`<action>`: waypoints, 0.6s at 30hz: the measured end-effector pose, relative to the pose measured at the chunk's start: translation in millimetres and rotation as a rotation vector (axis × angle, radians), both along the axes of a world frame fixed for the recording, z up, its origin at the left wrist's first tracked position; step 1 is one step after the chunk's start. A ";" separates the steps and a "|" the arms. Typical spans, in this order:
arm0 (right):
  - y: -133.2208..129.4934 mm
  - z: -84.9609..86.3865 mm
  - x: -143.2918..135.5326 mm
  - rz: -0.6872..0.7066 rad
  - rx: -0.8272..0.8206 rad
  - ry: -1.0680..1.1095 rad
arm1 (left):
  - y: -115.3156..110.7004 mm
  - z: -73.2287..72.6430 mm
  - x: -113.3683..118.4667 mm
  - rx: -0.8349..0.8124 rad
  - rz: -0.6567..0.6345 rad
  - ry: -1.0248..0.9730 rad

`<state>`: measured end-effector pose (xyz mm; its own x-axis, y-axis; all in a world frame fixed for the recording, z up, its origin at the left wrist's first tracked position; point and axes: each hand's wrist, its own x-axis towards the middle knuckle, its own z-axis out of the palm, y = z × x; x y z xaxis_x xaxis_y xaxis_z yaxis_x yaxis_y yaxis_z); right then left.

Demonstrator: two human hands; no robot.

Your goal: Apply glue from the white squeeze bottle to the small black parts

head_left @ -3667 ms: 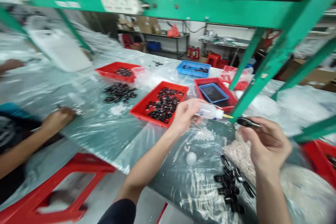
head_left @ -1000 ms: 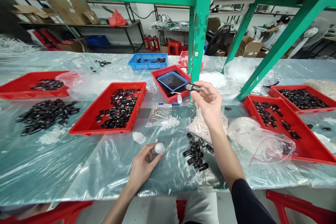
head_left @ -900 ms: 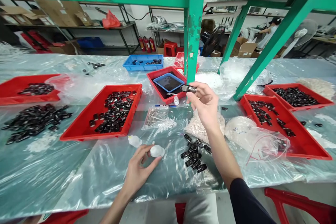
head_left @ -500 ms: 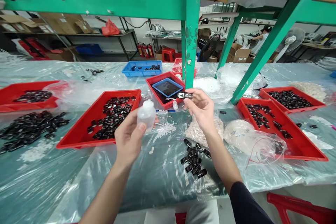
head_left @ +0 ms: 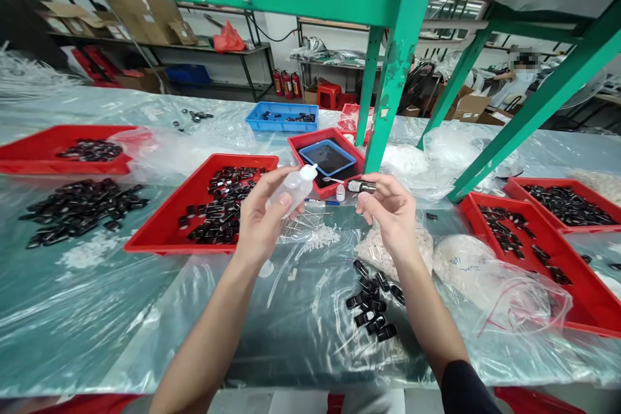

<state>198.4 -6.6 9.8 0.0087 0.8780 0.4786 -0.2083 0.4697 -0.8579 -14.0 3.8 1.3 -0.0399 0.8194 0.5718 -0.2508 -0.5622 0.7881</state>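
Note:
My left hand [head_left: 262, 220] is wrapped round a translucent squeeze bottle [head_left: 290, 194], whose white nozzle tilts up to the right. Between the fingertips of my right hand [head_left: 395, 213] is a small glossy black plastic piece [head_left: 359, 186] with a lighter patch at its left end. The nozzle points towards this piece, with a gap between them. Below my right hand, a bag of pale small parts [head_left: 388, 249] rests on the plastic-covered table. Nearer to me lies a loose group of similar black pieces [head_left: 371, 307].
A red tray [head_left: 165, 236] of black pieces stands at left; another red tray [head_left: 589, 301] is at right. Behind my hands, a red tray [head_left: 295, 145] holds a blue tray [head_left: 315, 171]. A green post [head_left: 392, 71] rises there. White bits [head_left: 323, 238] and thin sticks [head_left: 301, 223] lie between my arms.
The squeeze bottle has tipped from nearly upright to leaning right, its nozzle nearer the black piece. My view has shifted, so the surroundings appear lower right or higher.

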 end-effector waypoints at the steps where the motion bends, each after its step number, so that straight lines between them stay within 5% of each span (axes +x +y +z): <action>1: -0.2 -0.5 -1.6 0.007 -0.003 0.004 | -0.1 1.8 -2.4 0.000 -0.007 -0.012; 8: -0.1 -2.5 -4.9 0.009 -0.001 -0.020 | -0.5 1.6 0.0 -0.013 -0.129 -0.078; 15: 0.2 -1.3 -1.3 -0.012 0.039 -0.050 | -5.8 -2.9 1.3 -0.045 -0.009 0.136; 18: -0.7 2.0 3.9 -0.030 0.079 -0.040 | -20.8 -15.9 -2.0 -0.089 0.017 0.251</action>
